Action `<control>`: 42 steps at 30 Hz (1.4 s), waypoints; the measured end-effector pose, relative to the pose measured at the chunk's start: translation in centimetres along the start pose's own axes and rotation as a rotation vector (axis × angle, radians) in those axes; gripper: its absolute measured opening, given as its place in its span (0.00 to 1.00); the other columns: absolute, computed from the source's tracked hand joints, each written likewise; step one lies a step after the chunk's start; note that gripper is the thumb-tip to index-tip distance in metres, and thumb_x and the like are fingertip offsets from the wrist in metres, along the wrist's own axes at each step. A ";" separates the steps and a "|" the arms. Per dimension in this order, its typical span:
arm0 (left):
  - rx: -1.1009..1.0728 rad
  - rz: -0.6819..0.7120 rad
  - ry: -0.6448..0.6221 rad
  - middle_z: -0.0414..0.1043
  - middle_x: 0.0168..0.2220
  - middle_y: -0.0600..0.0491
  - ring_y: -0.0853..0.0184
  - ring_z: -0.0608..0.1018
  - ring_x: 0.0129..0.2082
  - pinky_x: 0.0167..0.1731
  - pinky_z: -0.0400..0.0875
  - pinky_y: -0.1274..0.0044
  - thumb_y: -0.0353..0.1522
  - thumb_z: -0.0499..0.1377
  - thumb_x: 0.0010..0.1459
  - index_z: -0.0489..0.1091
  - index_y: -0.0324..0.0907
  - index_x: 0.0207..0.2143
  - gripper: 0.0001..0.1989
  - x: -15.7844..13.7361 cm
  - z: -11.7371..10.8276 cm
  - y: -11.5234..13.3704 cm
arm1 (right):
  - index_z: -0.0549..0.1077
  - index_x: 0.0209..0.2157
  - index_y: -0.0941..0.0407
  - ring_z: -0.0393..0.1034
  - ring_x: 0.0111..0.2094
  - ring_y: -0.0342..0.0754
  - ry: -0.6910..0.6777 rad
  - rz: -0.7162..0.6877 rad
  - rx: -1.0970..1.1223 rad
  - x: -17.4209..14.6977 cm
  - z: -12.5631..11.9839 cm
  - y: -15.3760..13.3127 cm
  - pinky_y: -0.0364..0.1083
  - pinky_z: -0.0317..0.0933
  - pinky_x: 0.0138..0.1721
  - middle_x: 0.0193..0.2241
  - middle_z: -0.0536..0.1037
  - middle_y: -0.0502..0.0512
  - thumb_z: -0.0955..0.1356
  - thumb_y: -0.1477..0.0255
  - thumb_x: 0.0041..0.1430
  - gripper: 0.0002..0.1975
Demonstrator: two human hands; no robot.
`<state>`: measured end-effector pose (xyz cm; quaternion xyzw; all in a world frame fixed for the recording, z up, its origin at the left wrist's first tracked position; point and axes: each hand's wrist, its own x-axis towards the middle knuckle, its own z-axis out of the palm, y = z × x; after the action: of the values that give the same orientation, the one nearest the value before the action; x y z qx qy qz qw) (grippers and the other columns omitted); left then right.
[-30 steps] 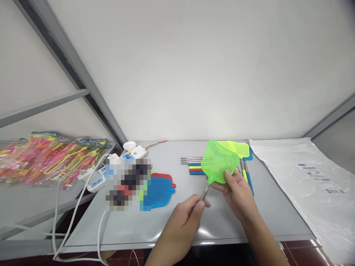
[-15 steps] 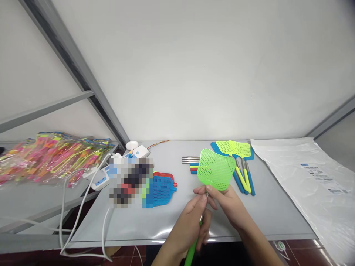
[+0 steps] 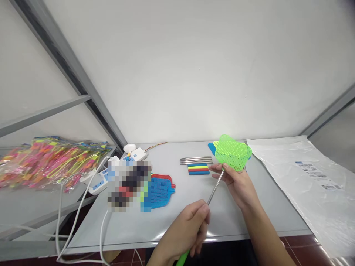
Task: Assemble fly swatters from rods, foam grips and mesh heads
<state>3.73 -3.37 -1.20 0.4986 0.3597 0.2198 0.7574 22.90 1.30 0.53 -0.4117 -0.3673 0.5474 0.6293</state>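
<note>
A bright green fly swatter slants up and right between my hands, its perforated square head over the far right of the table. My left hand is closed round the lower metal rod, by the green handle at the bottom edge. My right hand pinches the neck where the rod meets the head, its other fingers loosely spread. Left of that hand lie several coloured handle tubes, with metal rods behind them. Behind the green head, blue and yellow swatters are mostly hidden.
Loose blue and red swatter heads lie left of centre, beside a pixelated patch. White power strips and cables occupy the table's left side. Bagged colourful items lie farther left. A white plastic bag covers the right edge.
The green swatter head has moved right and away from me. My right hand has gone with it, and my hands are farther apart, with more metal rod showing between them.
</note>
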 end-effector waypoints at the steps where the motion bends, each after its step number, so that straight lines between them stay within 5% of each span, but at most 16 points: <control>1: 0.000 -0.009 -0.004 0.60 0.12 0.63 0.75 0.59 0.07 0.07 0.48 0.87 0.46 0.47 0.63 0.60 0.43 0.31 0.17 0.0 0.0 0.2 | 0.79 0.36 0.56 0.73 0.45 0.56 -0.022 0.027 -0.001 -0.3 0.3 0.1 0.52 0.68 0.42 0.42 0.78 0.60 0.68 0.61 0.59 0.14; 4: -0.042 -0.012 0.032 0.63 0.15 0.61 0.74 0.61 0.07 0.06 0.46 0.86 0.48 0.45 0.64 0.62 0.43 0.37 0.18 0.0 0.2 0.5 | 0.78 0.39 0.55 0.73 0.40 0.52 -0.210 0.155 -0.097 -2.1 1.7 0.9 0.51 0.67 0.41 0.41 0.78 0.60 0.66 0.58 0.61 0.17; 7: -0.090 0.004 0.092 0.56 0.11 0.66 0.74 0.57 0.06 0.07 0.53 0.85 0.49 0.45 0.64 0.61 0.43 0.45 0.20 0.3 0.5 0.2 | 0.78 0.34 0.57 0.71 0.31 0.47 -0.317 0.198 -0.190 -3.7 2.6 2.1 0.50 0.65 0.41 0.30 0.78 0.56 0.63 0.58 0.63 0.19; 10: -0.087 0.022 0.084 0.51 0.09 0.67 0.75 0.53 0.06 0.09 0.54 0.84 0.48 0.44 0.65 0.63 0.43 0.40 0.20 0.5 0.8 -0.5 | 0.76 0.27 0.58 0.70 0.28 0.46 -0.268 0.130 -0.168 -3.6 2.0 2.4 0.49 0.65 0.39 0.28 0.77 0.55 0.62 0.59 0.64 0.21; 15: -0.005 0.037 0.071 0.49 0.10 0.66 0.76 0.52 0.07 0.11 0.54 0.84 0.47 0.44 0.65 0.60 0.43 0.29 0.20 0.4 0.8 -0.6 | 0.74 0.27 0.57 0.74 0.39 0.53 -0.152 0.053 -0.145 -1.2 0.3 1.4 0.49 0.66 0.40 0.32 0.76 0.56 0.65 0.60 0.62 0.17; 21: -0.025 0.037 0.061 0.56 0.12 0.63 0.75 0.55 0.08 0.10 0.52 0.84 0.43 0.45 0.66 0.60 0.43 0.30 0.16 0.4 0.6 0.7 | 0.74 0.31 0.56 0.75 0.37 0.51 -0.144 0.049 -0.074 -2.0 1.8 1.3 0.49 0.66 0.40 0.32 0.77 0.55 0.64 0.60 0.63 0.15; 28: -0.094 0.058 0.058 0.48 0.10 0.67 0.76 0.50 0.07 0.12 0.55 0.82 0.45 0.44 0.66 0.62 0.44 0.34 0.17 1.0 1.3 0.9 | 0.75 0.29 0.57 0.74 0.35 0.49 -0.214 0.052 -0.189 -2.9 1.2 1.4 0.48 0.65 0.40 0.31 0.79 0.57 0.64 0.61 0.63 0.16; 36: 0.080 0.026 0.075 0.48 0.11 0.65 0.75 0.52 0.09 0.11 0.53 0.83 0.45 0.44 0.66 0.61 0.44 0.29 0.19 -0.1 1.4 0.0 | 0.74 0.28 0.56 0.75 0.34 0.51 0.059 -0.068 -0.013 1.0 -1.0 -1.4 0.49 0.67 0.38 0.28 0.77 0.54 0.68 0.58 0.58 0.15; 42: -0.071 0.098 0.059 0.48 0.10 0.66 0.76 0.50 0.07 0.13 0.55 0.82 0.43 0.44 0.66 0.61 0.43 0.31 0.17 0.7 1.3 -0.3 | 0.74 0.35 0.57 0.75 0.37 0.51 -0.137 0.096 -0.068 -2.3 1.0 0.7 0.50 0.67 0.40 0.33 0.79 0.57 0.64 0.57 0.61 0.17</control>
<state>5.21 -3.81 -1.43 0.4819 0.3491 0.2835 0.7520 21.43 -0.81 0.22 -0.4114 -0.4076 0.5912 0.5613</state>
